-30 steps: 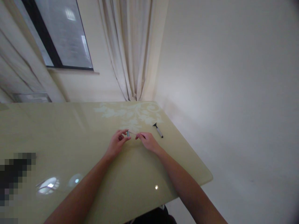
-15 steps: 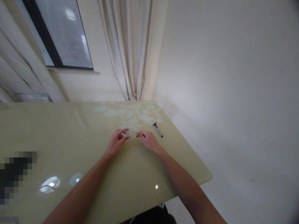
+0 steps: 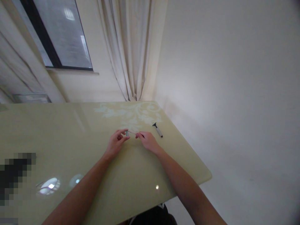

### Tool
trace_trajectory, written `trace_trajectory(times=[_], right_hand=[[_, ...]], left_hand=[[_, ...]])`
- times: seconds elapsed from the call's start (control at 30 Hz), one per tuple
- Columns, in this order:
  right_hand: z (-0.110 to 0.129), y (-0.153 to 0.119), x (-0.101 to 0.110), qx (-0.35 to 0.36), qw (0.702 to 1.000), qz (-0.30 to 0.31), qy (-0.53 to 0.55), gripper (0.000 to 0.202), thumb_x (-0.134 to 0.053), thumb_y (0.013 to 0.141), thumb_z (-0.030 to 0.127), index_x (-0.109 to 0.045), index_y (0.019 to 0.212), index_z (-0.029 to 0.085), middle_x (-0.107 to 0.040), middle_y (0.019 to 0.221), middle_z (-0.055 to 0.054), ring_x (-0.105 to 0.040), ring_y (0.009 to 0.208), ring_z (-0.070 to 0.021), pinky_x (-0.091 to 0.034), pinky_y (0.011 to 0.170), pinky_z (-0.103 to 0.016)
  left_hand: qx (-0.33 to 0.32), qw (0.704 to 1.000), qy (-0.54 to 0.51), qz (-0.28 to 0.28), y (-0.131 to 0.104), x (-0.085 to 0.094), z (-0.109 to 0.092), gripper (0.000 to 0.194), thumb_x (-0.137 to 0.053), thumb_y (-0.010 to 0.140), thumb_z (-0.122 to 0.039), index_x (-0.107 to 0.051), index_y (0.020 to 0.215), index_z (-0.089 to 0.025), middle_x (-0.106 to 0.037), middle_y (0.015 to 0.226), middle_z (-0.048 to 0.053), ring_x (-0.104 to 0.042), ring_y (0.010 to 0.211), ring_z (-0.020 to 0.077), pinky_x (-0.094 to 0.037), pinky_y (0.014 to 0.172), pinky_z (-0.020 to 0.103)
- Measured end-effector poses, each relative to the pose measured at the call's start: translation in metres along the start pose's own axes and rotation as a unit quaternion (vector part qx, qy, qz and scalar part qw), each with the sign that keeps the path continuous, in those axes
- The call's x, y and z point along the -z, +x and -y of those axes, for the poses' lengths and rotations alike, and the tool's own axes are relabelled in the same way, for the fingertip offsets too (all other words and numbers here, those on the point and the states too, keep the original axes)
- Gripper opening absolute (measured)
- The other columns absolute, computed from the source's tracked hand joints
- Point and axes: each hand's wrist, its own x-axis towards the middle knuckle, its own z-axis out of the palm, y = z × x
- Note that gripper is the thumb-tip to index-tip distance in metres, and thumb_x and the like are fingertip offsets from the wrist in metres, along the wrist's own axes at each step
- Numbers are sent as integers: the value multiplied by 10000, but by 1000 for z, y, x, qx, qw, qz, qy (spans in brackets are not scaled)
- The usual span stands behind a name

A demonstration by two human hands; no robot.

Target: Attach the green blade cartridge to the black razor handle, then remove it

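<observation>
Between the thumb and fingertips of my left hand is a small razor cartridge, held upright by its two ends. My right hand pinches a thin pale stick whose far tip points left and reaches the upper part of the cartridge. Whether the tip touches it is too small to tell. Just beyond my right hand, a razor handle with a grey grip and black neck lies on the table.
The glossy pale-green table carries a white floral pattern near its far edge. A white wall runs along the right side. Curtains and a window are behind. A dark pixelated patch covers the left edge.
The stick's tip and my right hand have shifted slightly left, closer to the cartridge. My left hand keeps its grip on the cartridge.
</observation>
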Motion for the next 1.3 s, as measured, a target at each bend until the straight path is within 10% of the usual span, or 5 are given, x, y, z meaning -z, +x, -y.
trace_trajectory(times=[1.3], right_hand=[[-3,2,2,3,1000,6,-7,488,-504,1060,527,-845,944,199,-657,677,-11,-533,641,-134,-298,618,-251]], left_hand=[[7,1000,-6,2,3,-1,4,412,-782,742,-413,-769,1110,-228,-583,889,-10,-447,572,90,-400,542,240]])
